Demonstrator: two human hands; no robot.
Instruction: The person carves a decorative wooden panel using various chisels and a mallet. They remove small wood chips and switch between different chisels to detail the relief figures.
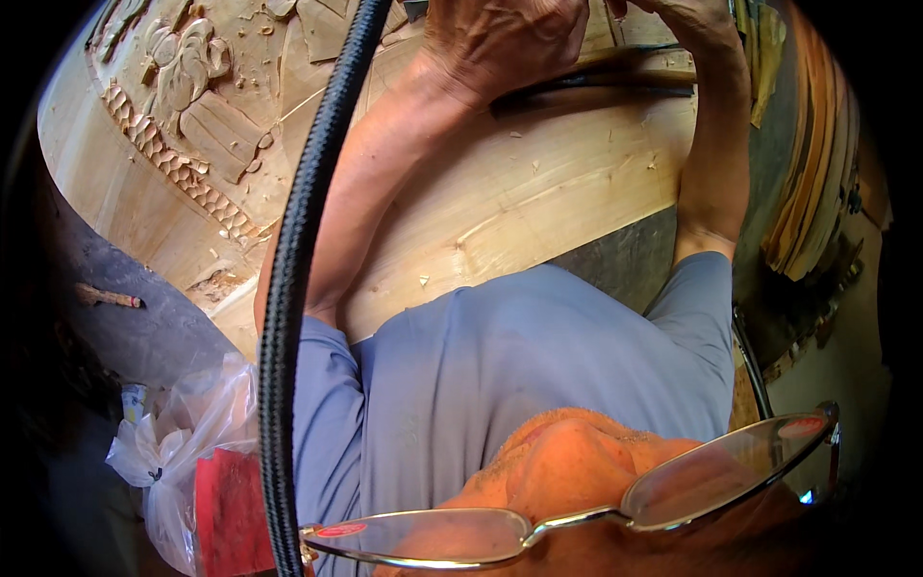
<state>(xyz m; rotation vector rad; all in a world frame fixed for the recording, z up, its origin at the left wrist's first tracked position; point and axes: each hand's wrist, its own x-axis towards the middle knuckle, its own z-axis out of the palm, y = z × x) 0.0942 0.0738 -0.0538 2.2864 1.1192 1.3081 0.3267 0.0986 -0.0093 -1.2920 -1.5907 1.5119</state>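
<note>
At the top edge my left hand (505, 38) is curled closed over the wooden board (538, 163); its fingertips and whatever they grip are hidden. My right hand (687, 21) comes in from the right, partly cut off by the picture's edge, its fingers bent toward the left hand. What it holds, if anything, cannot be made out. Just below and between the hands lie dark, slender rod-like pieces (606, 82) on the pale wood. A carved relief (187, 72) of rounded shapes stands out at the upper left, beside a scalloped carved band (159, 149).
Wood chips lie scattered over the board. Stacked thin wooden strips (812, 154) stand at the right. A tied clear plastic bag (178, 452) and a red item (234, 510) are at the lower left. A black braided cable (293, 240) crosses the view.
</note>
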